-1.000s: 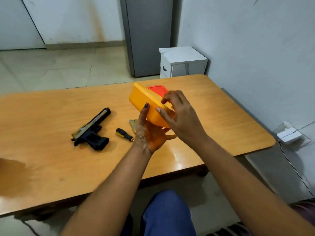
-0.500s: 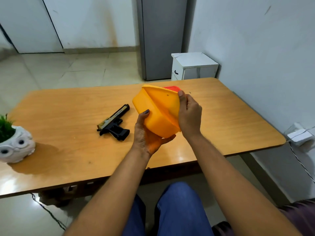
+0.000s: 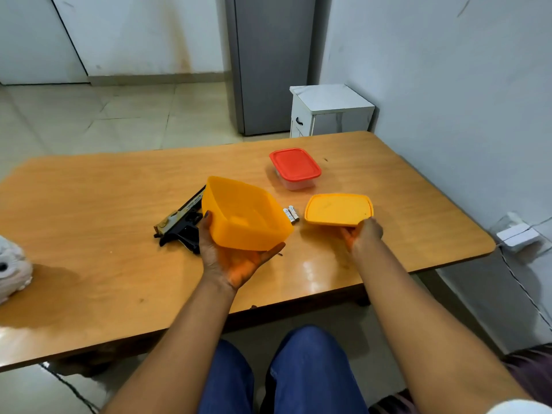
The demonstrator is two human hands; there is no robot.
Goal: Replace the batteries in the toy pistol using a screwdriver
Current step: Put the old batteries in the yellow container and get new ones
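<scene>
1. Wooden table (image 3: 89,234) fills the room's near corner by a pale wall, with a grey cabinet (image 3: 268,64) and a small white cupboard (image 3: 328,112) behind it.
2. My left hand (image 3: 230,261) cups the open tub (image 3: 245,216) from below, thumb curled up its near wall and fingers spread under the base. The tub is tilted toward me and looks empty, as far as I can see into it.
3. My right hand (image 3: 363,234) pinches the near edge of the lid (image 3: 339,209), holding it flat just above the table. My fingers are hidden beneath it.
4. Two batteries (image 3: 291,215) lie side by side on the table between tub and lid, touching neither.
5. Left of the tub lies the pistol (image 3: 179,225), partly hidden behind it, grip toward me. I cannot see the screwdriver; it may be behind the tub.
6. A red-lidded box (image 3: 295,168) sits closed farther back.
7. I judge the pistol to be light, stiff plastic and not delicate. I would take it round the grip or body with one hand and keep the battery cover facing up.
8. The batteries are small, smooth and apt to roll, so a fingertip pinch across the middle suits them.
9. Both hands are full, so tub and lid must go down first.
</scene>
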